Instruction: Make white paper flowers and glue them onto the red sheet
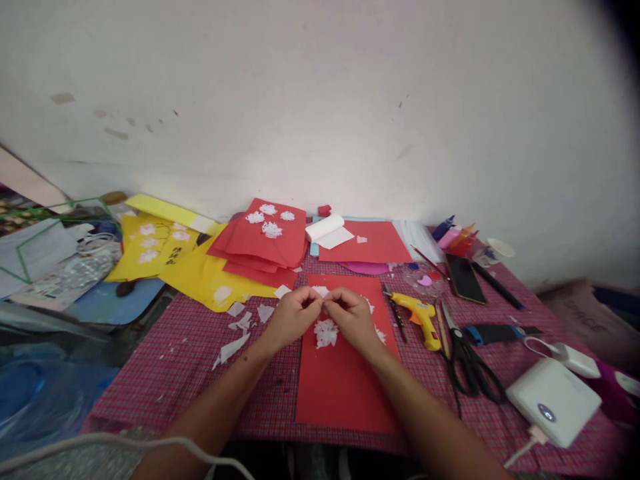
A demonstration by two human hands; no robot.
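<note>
My left hand [299,313] and my right hand [349,317] meet with their fingertips pinched together over a sheet of red paper [345,387]. Whatever lies between the fingers is too small and hidden to name. White paper [320,291] shows just behind the fingertips; I cannot tell if it is held or lies on the sheet. Below the fingers a crumpled white paper flower [326,333] sits on the red sheet. More white bits peek out past my right hand, partly covered by it. Torn white paper scraps [233,348] lie left of my left hand.
Right of the sheet lie a yellow glue gun [417,313], black scissors [473,367], a blue-handled cutter [495,333], a phone [465,277] and a white power bank [554,400]. Behind are a white paper roll [325,229] and red sheets with white flowers [273,243]. Yellow papers [200,273] lie left.
</note>
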